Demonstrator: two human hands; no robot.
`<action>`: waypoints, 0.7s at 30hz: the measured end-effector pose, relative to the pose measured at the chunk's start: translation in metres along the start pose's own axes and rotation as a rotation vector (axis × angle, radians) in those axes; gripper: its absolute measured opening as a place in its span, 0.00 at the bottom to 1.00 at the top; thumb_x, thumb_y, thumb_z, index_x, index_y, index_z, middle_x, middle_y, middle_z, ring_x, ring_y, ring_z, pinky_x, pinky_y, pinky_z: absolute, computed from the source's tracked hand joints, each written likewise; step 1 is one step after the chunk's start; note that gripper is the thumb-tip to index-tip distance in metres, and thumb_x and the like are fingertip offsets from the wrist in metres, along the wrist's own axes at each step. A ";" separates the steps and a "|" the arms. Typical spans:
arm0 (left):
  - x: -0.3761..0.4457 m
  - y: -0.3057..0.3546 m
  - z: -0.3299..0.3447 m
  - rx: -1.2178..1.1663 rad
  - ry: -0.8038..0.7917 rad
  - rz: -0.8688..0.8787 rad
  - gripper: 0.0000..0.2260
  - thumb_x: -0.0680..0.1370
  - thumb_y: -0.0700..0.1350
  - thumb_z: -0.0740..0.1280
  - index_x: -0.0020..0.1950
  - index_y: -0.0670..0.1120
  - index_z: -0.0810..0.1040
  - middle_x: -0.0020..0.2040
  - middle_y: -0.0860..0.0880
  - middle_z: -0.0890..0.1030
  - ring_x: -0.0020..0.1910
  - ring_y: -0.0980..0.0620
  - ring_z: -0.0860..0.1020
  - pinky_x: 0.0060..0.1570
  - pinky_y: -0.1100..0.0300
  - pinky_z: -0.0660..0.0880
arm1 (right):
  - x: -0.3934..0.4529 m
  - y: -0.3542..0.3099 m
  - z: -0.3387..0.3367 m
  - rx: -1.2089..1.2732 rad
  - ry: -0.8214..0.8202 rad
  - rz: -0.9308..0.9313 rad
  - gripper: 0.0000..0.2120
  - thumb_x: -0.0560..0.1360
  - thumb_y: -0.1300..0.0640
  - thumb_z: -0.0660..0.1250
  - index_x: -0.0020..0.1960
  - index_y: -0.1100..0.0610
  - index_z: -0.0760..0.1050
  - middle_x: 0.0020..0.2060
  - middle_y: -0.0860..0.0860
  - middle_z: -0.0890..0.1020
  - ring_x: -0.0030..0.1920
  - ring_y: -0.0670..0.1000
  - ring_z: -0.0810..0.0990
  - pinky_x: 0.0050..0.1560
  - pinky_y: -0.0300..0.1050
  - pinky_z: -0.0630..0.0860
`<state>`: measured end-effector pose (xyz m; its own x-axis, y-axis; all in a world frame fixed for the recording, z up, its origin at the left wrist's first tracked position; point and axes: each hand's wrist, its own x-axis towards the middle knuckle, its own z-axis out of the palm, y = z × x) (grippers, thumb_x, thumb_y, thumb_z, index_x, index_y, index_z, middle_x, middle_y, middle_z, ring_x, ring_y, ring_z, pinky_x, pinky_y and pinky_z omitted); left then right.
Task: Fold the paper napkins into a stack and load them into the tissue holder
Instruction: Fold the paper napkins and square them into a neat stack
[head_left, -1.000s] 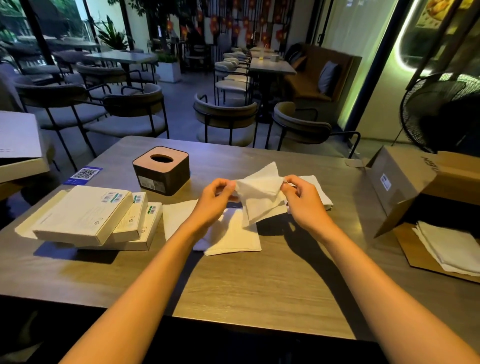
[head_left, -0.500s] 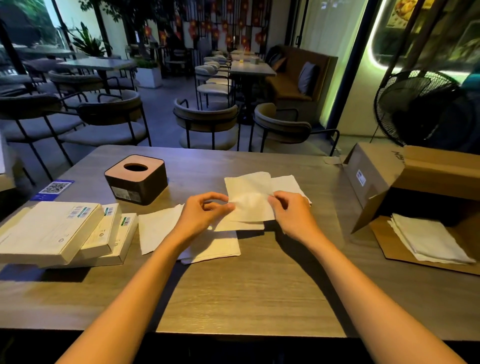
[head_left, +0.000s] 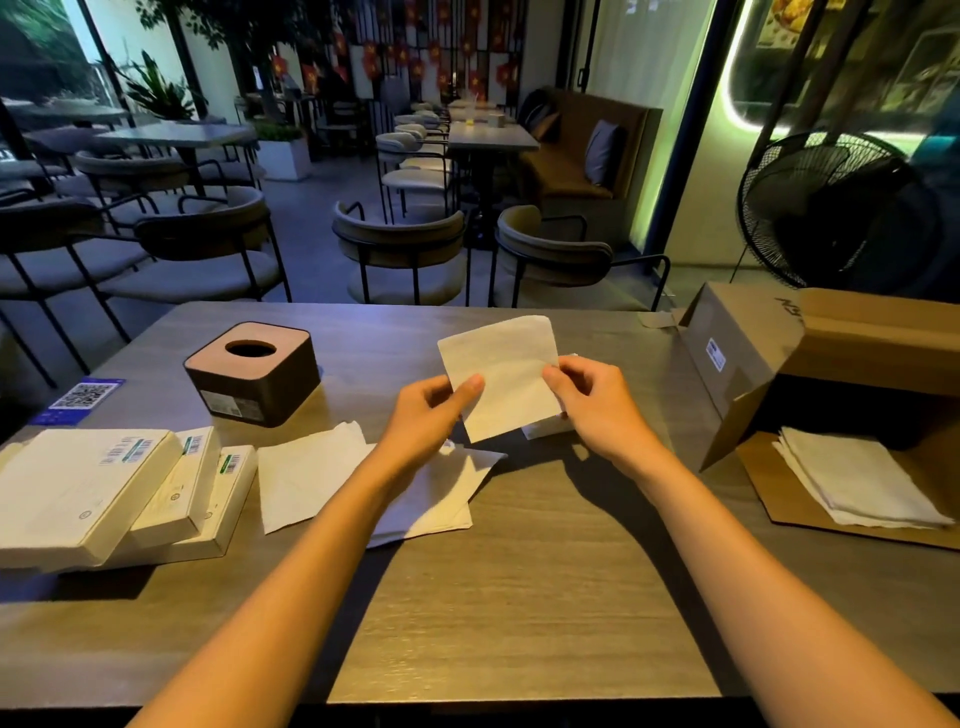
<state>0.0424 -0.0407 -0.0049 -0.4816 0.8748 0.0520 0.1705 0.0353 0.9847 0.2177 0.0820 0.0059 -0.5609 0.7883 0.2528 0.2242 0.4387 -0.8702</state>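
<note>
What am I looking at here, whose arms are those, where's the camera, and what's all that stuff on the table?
There is no machine here. The arms belong to a person wearing a wide-angle camera on the head, so the single picture looks forward and down over their own hands. The left hand and right hand hold one folded white napkin above a wooden table, each pinching a side edge with the fingers. Loose napkins lie flat on the table under the left arm. Behind them stands a dark square tissue holder with a round hole on top. At the far left are stacked white packages. On the right, an open cardboard box lies on its side with more napkins on its flap.
</note>
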 end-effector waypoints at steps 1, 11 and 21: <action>0.007 0.003 0.006 -0.025 -0.001 -0.008 0.13 0.80 0.54 0.66 0.58 0.46 0.81 0.41 0.57 0.82 0.39 0.59 0.80 0.35 0.69 0.74 | 0.003 0.003 -0.004 0.010 0.024 0.003 0.10 0.84 0.54 0.64 0.46 0.52 0.80 0.33 0.39 0.79 0.35 0.37 0.76 0.37 0.31 0.71; 0.061 -0.005 0.056 -0.023 -0.099 -0.076 0.14 0.81 0.48 0.67 0.64 0.43 0.78 0.49 0.49 0.82 0.41 0.56 0.80 0.34 0.68 0.76 | 0.033 0.045 -0.025 0.039 0.247 0.115 0.08 0.83 0.54 0.65 0.55 0.56 0.82 0.45 0.52 0.83 0.46 0.50 0.80 0.44 0.42 0.75; 0.085 -0.036 0.083 0.039 0.094 -0.099 0.25 0.74 0.50 0.76 0.68 0.51 0.72 0.41 0.49 0.86 0.45 0.57 0.82 0.49 0.58 0.78 | 0.039 0.084 -0.024 -0.116 0.311 0.215 0.07 0.80 0.53 0.70 0.57 0.52 0.79 0.40 0.48 0.81 0.42 0.46 0.80 0.44 0.43 0.75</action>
<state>0.0669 0.0721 -0.0493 -0.5761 0.8169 -0.0281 0.1505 0.1398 0.9787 0.2343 0.1599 -0.0472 -0.2269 0.9528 0.2016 0.4093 0.2811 -0.8680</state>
